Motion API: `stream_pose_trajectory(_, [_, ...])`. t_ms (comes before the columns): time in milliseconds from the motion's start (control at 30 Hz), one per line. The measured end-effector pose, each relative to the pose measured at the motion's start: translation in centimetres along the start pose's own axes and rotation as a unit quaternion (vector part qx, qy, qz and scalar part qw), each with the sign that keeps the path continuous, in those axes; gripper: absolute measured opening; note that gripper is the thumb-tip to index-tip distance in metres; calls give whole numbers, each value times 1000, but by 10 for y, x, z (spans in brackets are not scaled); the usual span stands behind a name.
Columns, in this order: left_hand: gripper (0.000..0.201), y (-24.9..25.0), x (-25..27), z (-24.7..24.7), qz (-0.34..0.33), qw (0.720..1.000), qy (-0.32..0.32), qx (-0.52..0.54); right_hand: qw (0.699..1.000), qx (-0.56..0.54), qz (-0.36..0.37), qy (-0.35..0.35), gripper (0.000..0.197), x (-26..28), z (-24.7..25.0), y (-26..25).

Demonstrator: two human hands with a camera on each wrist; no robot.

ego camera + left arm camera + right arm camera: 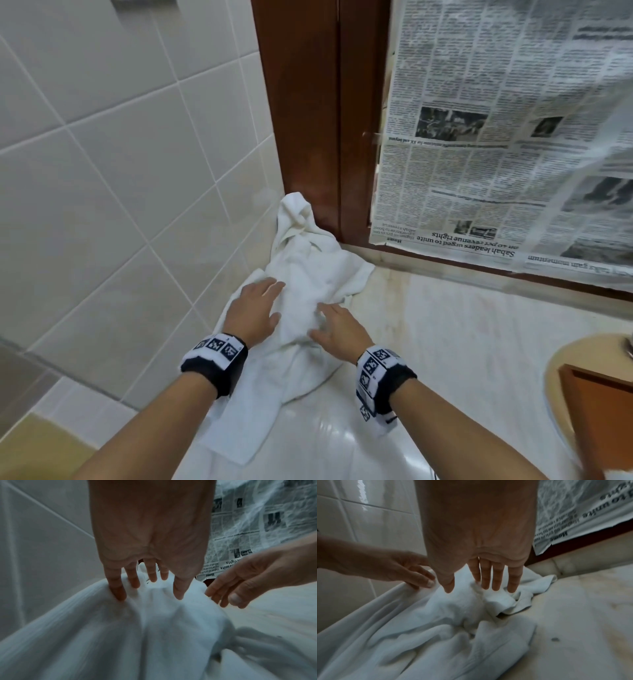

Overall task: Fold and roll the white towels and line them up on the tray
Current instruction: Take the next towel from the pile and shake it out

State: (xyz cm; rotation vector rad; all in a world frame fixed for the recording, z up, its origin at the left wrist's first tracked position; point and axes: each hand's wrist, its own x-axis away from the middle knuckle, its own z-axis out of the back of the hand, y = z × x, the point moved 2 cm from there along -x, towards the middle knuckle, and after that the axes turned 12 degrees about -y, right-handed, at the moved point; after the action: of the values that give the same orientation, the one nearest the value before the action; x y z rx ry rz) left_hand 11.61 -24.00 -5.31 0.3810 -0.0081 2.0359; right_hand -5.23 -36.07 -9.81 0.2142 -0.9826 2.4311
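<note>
Beside tiled wall [102, 171] and newspaper [496, 137], both hands' grips spread flat on crumpled towel [308, 274].

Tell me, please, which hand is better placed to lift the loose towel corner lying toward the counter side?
The right hand, probably. Its fingers already reach over the loose corner of the white towel. The left hand lies on the tiled wall side and would have to cross over.

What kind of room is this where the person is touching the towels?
Probably a bathroom. The wall has glossy pale tiles, white towels lie heaped on a pale stone-like counter, and a round basin rim, likely a sink, shows at the right edge.
</note>
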Motion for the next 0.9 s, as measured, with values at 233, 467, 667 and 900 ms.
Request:
stream_pose_trajectory(233, [50,-8,-28,6,15,996,-66,-59,999,-35,14,13,11,-16,-10,-1])
stream_pose_trajectory(467, [14,-10,3,16,-57,994,37,81,977,-141,128,91,13,36,38,-6])
stream_pose_trajectory(667, [15,3,50,53,-142,962,124,197,988,-117,98,-31,20,70,32,4])
stream_pose_trajectory(900, [33,5,95,54,-159,944,141,250,991,-109,43,66,35,120,-9,11])
